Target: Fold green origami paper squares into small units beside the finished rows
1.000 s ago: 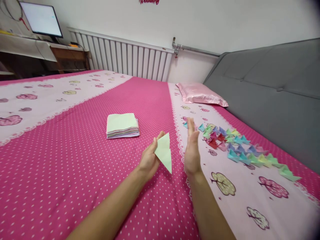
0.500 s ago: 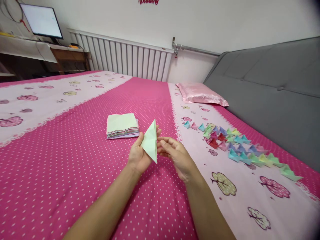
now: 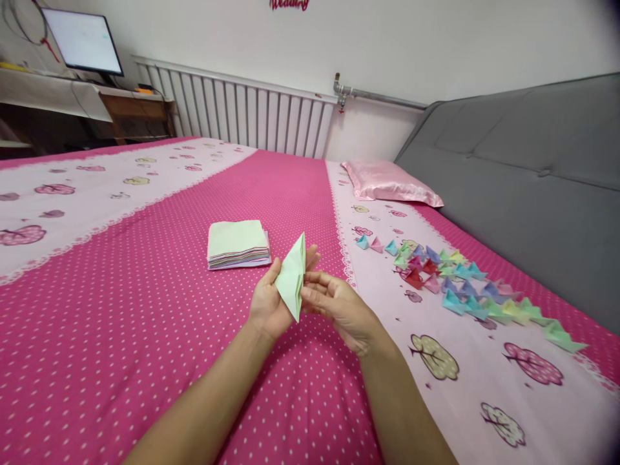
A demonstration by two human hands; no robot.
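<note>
A stack of square paper point(image 3: 237, 244) lies flat on the bed point(image 3: 159, 303), its top sheet pale green and sheets of other colours showing along its edges. Just to the right of the stack and a little nearer the person is a folded paper point(image 3: 290, 279), also pale green, with a long pointed shape. It is held up off the bed, tilted, one point toward the far side and the other toward the person, and its layers part slightly along the right edge.

The left hand point(image 3: 272, 298), near the stack's right front corner, grips the folded paper from beneath, with the thumb at its left edge and the fingers behind it; some fingertips show past its right side. The right hand point(image 3: 340, 309), farther right of the stack, has its fingers bent and its thumb at the paper's right edge; whether it is pinching a layer there cannot be told.

Well to the right of the stack, small paper boats point(image 3: 465, 287) stand close together in uneven rows on the pale band of the bed, in blue, green, pink, red, yellow and purple. Beyond the stack and to its right lies a pink pillow point(image 3: 391, 182), beside a grey headboard point(image 3: 527, 148). Behind the stack, at the wall, is a white radiator point(image 3: 242, 110). Far to the stack's left and back, a screen point(image 3: 83, 40) stands on a cloth-covered surface point(image 3: 53, 93).
</note>
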